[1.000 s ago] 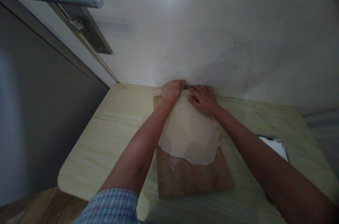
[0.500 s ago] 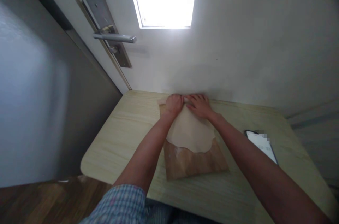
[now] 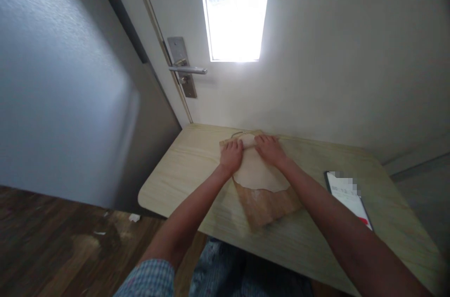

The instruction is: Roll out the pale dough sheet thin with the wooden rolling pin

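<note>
A pale, flattened sheet of dough (image 3: 258, 173) with a wavy near edge lies on a brown wooden board (image 3: 269, 205). Across its far part runs a light rolling pin (image 3: 248, 141), its middle visible between my hands. My left hand (image 3: 232, 155) is curled over the pin's left part. On the right part, my right hand (image 3: 270, 148) bends its fingers over the pin. Both palms hide the pin's ends. A thin metal loop (image 3: 239, 133) shows at the board's far edge.
The board rests on a pale wooden table (image 3: 176, 180) against a door with a lever handle (image 3: 188, 70) and a bright window (image 3: 235, 16). A phone (image 3: 348, 198) lies right of my right forearm. White scraps (image 3: 134, 217) are on the floor at left.
My hands have drawn slightly nearer to me and farther apart, showing more of the pin between them. The board has turned, its near edge shifting right. My view has swung left.
</note>
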### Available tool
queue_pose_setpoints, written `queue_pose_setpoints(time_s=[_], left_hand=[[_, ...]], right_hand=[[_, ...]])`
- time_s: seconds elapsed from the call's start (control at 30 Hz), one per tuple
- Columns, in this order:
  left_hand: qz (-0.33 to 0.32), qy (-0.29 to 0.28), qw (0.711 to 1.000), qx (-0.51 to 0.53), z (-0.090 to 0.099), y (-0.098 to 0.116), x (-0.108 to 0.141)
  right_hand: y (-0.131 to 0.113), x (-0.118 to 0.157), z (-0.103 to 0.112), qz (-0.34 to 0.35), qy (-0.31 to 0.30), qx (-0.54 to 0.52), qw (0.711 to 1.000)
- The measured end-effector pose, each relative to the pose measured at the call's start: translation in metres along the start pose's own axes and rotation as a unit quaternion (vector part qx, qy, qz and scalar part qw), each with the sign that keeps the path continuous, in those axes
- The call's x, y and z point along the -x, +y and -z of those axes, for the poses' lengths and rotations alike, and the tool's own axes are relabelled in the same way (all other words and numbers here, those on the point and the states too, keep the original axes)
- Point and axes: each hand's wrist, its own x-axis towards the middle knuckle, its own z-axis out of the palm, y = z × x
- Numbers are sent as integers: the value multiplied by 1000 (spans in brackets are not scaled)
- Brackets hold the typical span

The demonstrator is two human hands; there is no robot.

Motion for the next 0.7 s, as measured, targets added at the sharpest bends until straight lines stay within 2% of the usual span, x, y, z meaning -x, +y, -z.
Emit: queue_pose_setpoints(time_s=[0.13,0.27,0.37,0.47,0.57,0.7], left_hand=[[87,21,996,1,2,4,32],[112,-9,994,11,3,24,63],[89,-38,995,33,0,42,75],[67,-29,996,42,-7,48,75],[24,-12,999,45,-13,38,68],[-74,-38,995,49,-14,11,49]], right_hand=[[8,12,-1,-12,1,12,1000],[9,25,-3,-42,-1,11,999],[5,32,-4,-59,9,8,998],[0,38,-5,-93,21,3,995],[-5,45,-6,-131,40,5,991],[-12,56,-6,-176,61,2,983]])
